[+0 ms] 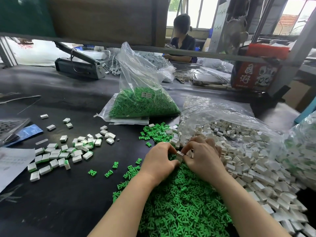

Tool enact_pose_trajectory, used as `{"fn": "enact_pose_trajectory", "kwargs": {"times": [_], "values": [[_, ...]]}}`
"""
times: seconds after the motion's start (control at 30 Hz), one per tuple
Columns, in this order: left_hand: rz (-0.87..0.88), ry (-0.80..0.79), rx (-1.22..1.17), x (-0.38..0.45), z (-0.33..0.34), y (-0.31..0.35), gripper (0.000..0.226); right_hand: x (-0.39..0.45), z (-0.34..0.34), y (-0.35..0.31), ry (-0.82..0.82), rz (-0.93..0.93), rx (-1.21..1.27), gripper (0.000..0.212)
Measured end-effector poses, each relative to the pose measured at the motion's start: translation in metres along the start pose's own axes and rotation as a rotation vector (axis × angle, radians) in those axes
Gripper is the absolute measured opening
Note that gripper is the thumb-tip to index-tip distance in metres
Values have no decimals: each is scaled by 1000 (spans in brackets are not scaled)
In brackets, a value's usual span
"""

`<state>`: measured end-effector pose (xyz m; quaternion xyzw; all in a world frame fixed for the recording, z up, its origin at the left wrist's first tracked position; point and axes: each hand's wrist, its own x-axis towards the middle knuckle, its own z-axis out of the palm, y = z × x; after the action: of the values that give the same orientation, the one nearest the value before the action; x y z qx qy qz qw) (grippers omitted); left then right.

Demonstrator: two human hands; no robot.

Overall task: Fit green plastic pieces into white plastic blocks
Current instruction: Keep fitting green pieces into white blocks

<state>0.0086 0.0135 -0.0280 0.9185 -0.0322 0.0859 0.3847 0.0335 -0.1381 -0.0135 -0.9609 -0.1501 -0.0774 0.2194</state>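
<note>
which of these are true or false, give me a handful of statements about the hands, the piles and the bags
1. Both hands meet on one white block. True: the left hand and right hand pinch it between them.
2. The loose green pieces lie directly under the forearms. True.
3. The finished blocks are heaped on the person's right. False: they lie scattered on the left of the black table.
4. The clear bag of green pieces lies flat and tied shut. False: it stands behind the work area with its top open.
5. The loose white blocks spill from plastic on the right. True.
</note>
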Motion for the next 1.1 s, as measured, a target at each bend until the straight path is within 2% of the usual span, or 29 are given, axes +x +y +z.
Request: {"fn": "enact_pose_trajectory", "kwargs": {"times": [0.17,0.27,0.33,0.4,0.5,0.57,0.73,0.9,1.0,1.1], "values": [[-14,115,-206,2,-5,6,18,0,-4,-5,85,-76,18,6],[-117,94,-498,2,-12,7,10,0,-5,-8,112,-150,78,9],[-191,111,-776,2,-20,7,9,1,-10,-9,116,-159,219,14],[-261,105,-1143,3,-29,5,17,2,-18,-5,2,-140,273,14],[-272,34,-1491,6,-35,1,23,-1,-25,-5,-387,-129,159,13],[-225,-11,-1567,6,-35,0,24,-4,-22,-9,-470,-145,61,20],[-126,-28,-1612,6,-34,1,32,-4,-16,-19,-331,-233,-142,11],[-158,40,-1594,6,-35,2,31,-4,-12,-18,-343,-231,-104,6],[-210,71,-1535,6,-35,2,28,-3,-10,-14,-289,-175,-55,8],[-208,69,-1511,4,-35,2,29,-2,-9,-10,-243,-94,100,9]]}}
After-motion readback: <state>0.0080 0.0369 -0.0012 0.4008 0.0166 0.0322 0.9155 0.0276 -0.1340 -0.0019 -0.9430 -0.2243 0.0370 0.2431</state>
